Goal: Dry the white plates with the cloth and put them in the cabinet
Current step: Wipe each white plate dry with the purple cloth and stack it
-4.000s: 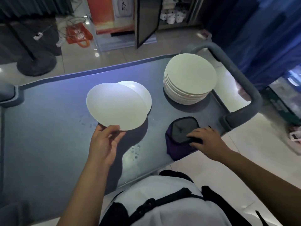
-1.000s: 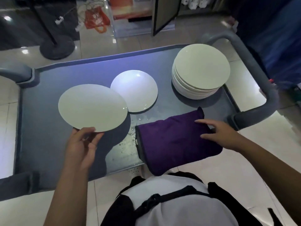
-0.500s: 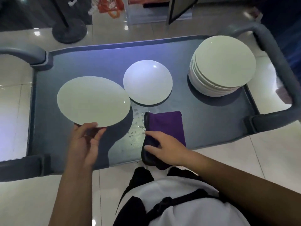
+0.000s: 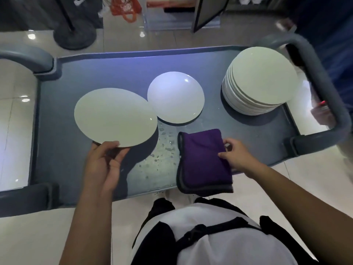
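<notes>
Head view of a grey service cart [image 4: 63, 131] seen from above, with curved handles at its left and right ends. The left hand [image 4: 104, 165] grips the near rim of a white plate [image 4: 114, 116], thumb on top and fingers curled beneath, holding it raised above the cart's left half so that its shadow falls on the surface below. The right hand [image 4: 236, 154] pinches the right edge of a folded purple cloth [image 4: 202, 161] with a grey border; the cloth lies at the cart's near edge, and its lower end overhangs that edge. A second white plate [image 4: 175, 97] rests flat on the cart just beyond the cloth, its left rim overlapped in view by the held plate. A stack of white plates [image 4: 259, 81] stands on the cart's right end, well apart from the hands. Water droplets [image 4: 164, 144] speckle the surface between the held plate and the cloth. An open dark cabinet door [image 4: 208, 10] appears on the floor beyond the cart.
</notes>
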Available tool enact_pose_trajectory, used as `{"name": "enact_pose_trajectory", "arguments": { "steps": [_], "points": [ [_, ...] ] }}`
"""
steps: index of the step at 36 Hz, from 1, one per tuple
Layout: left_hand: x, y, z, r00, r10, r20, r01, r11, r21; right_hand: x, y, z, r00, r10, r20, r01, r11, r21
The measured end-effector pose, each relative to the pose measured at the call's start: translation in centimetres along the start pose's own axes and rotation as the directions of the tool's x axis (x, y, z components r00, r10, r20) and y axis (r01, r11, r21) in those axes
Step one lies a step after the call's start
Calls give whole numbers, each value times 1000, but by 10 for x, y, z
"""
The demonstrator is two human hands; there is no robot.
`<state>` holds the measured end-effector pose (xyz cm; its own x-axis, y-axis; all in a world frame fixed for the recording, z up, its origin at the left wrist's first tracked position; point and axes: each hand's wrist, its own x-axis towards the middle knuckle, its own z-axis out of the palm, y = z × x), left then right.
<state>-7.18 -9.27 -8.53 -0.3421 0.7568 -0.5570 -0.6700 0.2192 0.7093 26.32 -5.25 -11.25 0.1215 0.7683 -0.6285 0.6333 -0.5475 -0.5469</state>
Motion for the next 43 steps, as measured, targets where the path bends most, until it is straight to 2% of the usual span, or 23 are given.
{"name": "enact_pose_trajectory", "arguments": {
  "steps": [5, 9, 12, 14, 16, 18, 20, 22, 24, 25, 27, 29, 31, 33, 36, 38, 39, 41, 43],
  "points": [
    [9, 1, -2, 1000, -7, 11, 8, 1000, -13, -4, -2, -34, 998, -49, -35, 44, 991, -122],
    [15, 2, -2, 999, -20, 27, 20, 1000, -18, -13, -15, -16, 980, -165, -107, 138, 964, -227],
    [17, 1, 1, 999, -32, 33, 33, 999, -6, -26, -21, 26, 969, -243, 48, 248, 945, -212],
    [18, 1, 1, 998, -37, 42, 37, 999, 1, -29, -15, 54, 949, -272, 156, 308, 902, -301],
    [18, 2, 2, 998, -40, 48, 40, 999, 10, -26, -10, 65, 938, -321, 132, 347, 853, -389],
    [18, 3, 3, 998, -45, 52, 44, 999, 18, -22, -10, 61, 952, -291, 95, 306, 901, -307],
    [20, 3, 4, 997, -53, 62, 52, 998, 23, -19, -8, 52, 971, -225, 80, 234, 965, -119],
    [20, 2, 4, 995, -61, 79, 59, 998, 25, -19, -5, 43, 977, -213, 1, 213, 977, -31],
    [21, 1, 4, 994, -68, 86, 66, 997, 28, -21, -6, 34, 946, -302, -120, 283, 947, -150],
    [21, 1, 4, 994, -72, 86, 70, 997, 31, -22, -8, 32, 929, -349, -126, 313, 920, -238],
    [21, 0, 5, 993, -81, 86, 78, 996, 36, -25, -19, 35, 935, -353, -39, 311, 868, -387],
    [21, -1, 7, 992, -92, 85, 89, 995, 39, -27, -28, 46, 966, -254, 57, 245, 814, -527],
    [21, -2, 9, 990, -102, 97, 98, 994, 45, -26, -31, 56, 972, -215, 97, 230, 777, -586],
    [21, -2, 10, 989, -105, 104, 99, 994, 55, -22, -27, 53, 977, -201, 67, 208, 850, -483],
    [20, -2, 10, 988, -103, 113, 98, 994, 51, -20, -18, 29, 991, -113, 70, 122, 982, -141],
    [20, -2, 10, 988, -102, 115, 98, 994, 39, -22, -11, 5, 997, -13, 77, 4, 993, 119],
    [19, -3, 10, 989, -100, 112, 96, 995, 38, -22, -6, -8, 997, 28, 67, -39, 983, 178],
    [19, -4, 10, 990, -98, 103, 94, 995, 42, -17, 10, -34, 993, 107, 55, -114, 984, 136],
    [18, -6, 11, 990, -99, 97, 95, 994, 46, -9, 20, -51, 992, 129, 20, -128, 991, -32]
  ]
}}
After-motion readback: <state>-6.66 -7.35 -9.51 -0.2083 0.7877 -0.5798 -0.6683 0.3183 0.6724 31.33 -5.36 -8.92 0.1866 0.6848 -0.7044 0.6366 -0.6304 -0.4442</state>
